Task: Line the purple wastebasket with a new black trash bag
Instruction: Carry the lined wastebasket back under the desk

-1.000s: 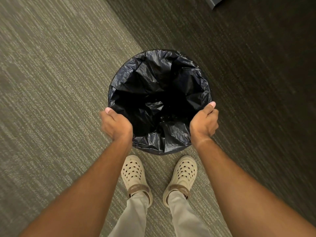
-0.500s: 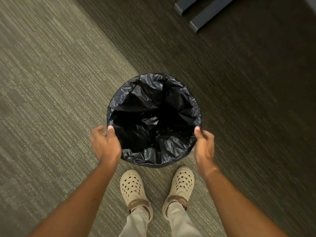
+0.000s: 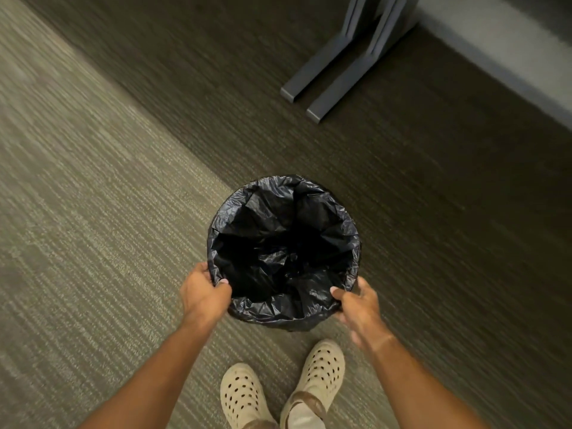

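My left hand [image 3: 204, 297] and right hand [image 3: 359, 305], off it half a second ago, again pinch the black trash bag [image 3: 278, 243] folded over the wastebasket rim, on the carpet [image 3: 93, 212] before my feet.

Half a second ago both hands hovered just off the rim; now the left hand [image 3: 204, 297] and right hand [image 3: 359, 308] pinch the black trash bag [image 3: 283, 252] at the near rim, thumbs inside. 2 grey metal feet [image 3: 328, 78] have come further into view beyond the hands.

Trash bag [image 3: 278, 218]: thin black plastic, crinkled, faintly glossy. Floor [image 3: 93, 212]: ribbed carpet, matt, rough weave. Clogs [image 3: 241, 394]: cream, perforated, matt. Furniture feet [image 3: 312, 72]: grey, smooth, matt, metal-looking.
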`<state>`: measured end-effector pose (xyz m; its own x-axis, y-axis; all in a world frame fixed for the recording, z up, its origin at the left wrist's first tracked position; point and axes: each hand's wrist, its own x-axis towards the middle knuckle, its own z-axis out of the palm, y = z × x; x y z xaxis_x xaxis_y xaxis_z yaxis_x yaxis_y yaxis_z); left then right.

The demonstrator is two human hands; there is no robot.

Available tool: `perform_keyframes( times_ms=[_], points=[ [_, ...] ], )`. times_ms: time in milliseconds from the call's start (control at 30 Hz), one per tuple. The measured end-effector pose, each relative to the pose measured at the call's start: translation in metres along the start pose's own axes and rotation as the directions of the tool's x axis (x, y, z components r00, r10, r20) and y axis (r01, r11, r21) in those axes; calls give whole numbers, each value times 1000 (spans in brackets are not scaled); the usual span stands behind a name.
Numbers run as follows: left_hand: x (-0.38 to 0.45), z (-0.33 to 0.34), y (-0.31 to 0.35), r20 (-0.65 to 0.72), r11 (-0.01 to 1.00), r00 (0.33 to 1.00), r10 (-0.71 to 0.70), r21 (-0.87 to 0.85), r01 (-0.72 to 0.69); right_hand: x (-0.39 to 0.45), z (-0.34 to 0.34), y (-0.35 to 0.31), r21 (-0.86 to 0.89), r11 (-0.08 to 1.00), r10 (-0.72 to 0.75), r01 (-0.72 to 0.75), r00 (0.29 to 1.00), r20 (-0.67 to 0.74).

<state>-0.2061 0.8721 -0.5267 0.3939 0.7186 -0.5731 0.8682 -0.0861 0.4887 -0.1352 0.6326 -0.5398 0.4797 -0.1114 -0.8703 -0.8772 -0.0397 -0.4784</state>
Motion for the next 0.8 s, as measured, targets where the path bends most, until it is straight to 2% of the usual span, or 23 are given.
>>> perform_keyframes(
  times_ms=[300, 400, 567, 733, 800],
  points=[
    [16, 43, 133, 29, 990, 990, 139, 27, -140, 42, -33, -103, 92, 985, -135, 143, 987, -85],
    [32, 57, 173, 71, 980, 980, 188, 58, -192, 59, -37, -138, 151, 980, -116, 129, 989, -88],
    [60, 79, 229, 98, 968, 969, 226, 93, -235, 85, -39, -184, 126, 977, -161, 173, 982, -98],
    [92, 105, 269, 135, 941, 956, 261, 187, -283, 117, -41, -221, 144, 970, -179, 195, 977, -115],
    [104, 116, 285, 201, 904, 935, 292, 262, -339, 130, -41, -233, 158, 969, -168, 188, 977, -129]
  ],
)
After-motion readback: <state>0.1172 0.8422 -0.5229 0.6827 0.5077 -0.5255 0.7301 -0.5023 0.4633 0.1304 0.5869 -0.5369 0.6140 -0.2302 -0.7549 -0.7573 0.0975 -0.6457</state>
